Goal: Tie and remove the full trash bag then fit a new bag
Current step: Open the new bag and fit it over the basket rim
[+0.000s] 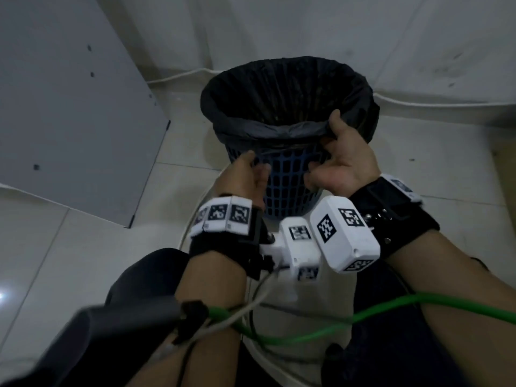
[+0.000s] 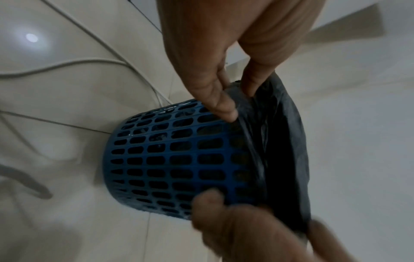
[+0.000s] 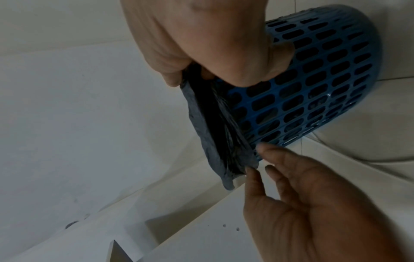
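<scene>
One blue plastic lattice wastebasket [image 1: 290,188] stands upright on the tiled floor [image 1: 83,247], close to the wall corner, its round tapering wall pierced by rows of rounded slots. One black trash bag [image 1: 279,107] lines it, thin crinkled film, its mouth folded out over the rim and hanging as a loose collar down the upper outside wall. Two hands are at the near side of the rim. The right hand [image 1: 339,160] has the thumb over the rim and the fingers curled beneath the fold, its grip closed on the bag collar; the right wrist view shows film bunched between thumb and fingers [image 3: 170,78]. The left hand [image 1: 248,177] is at the basket's left near side with fingers extended toward the fold; its grip is relaxed, holding nothing, fingertips [image 3: 253,170] just at the collar's lower edge. Each wrist carries one black strap with white marker blocks. One green cable [image 1: 363,317] and pale wires cross the forearms. One grey flat panel [image 1: 69,107] leans left of the basket. One white cord [image 1: 178,75] runs along the wall base behind.
</scene>
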